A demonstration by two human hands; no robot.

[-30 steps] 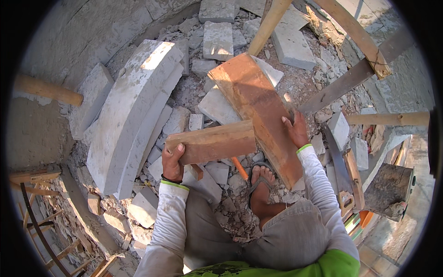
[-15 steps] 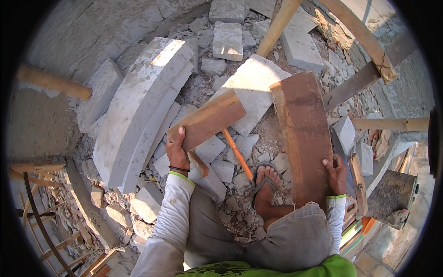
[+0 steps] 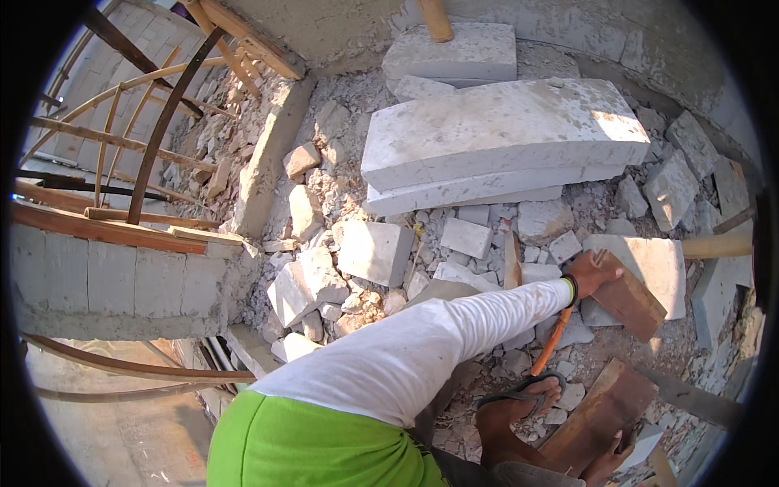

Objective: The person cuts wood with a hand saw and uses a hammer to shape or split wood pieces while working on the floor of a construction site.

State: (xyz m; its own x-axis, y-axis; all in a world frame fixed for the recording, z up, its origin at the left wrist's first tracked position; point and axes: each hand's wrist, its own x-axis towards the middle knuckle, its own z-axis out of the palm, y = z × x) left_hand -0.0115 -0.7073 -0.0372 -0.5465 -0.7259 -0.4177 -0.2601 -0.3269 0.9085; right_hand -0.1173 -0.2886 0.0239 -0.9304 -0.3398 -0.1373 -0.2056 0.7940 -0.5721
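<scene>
My left hand (image 3: pixel 595 274) is closed on one end of a short reddish-brown wooden board (image 3: pixel 635 302), which is held over a pale block. At the lower right my right hand (image 3: pixel 610 460) grips the edge of a longer, wider wooden board (image 3: pixel 604 410) beside my leg. An orange handle (image 3: pixel 553 341) leans between the short board and my sandalled foot (image 3: pixel 527 399); what its upper end joins is hidden behind my left hand.
Large pale slabs (image 3: pixel 495 150) lie stacked ahead, with broken blocks (image 3: pixel 373 250) and rubble around them. A wooden pole (image 3: pixel 436 20) comes down at the far wall. Off to the left stand a low block wall (image 3: pixel 122 284) and curved wooden strips (image 3: pixel 166 122).
The view has swung left, so the slabs now lie ahead and both boards sit at the right. Both hands still hold their boards.
</scene>
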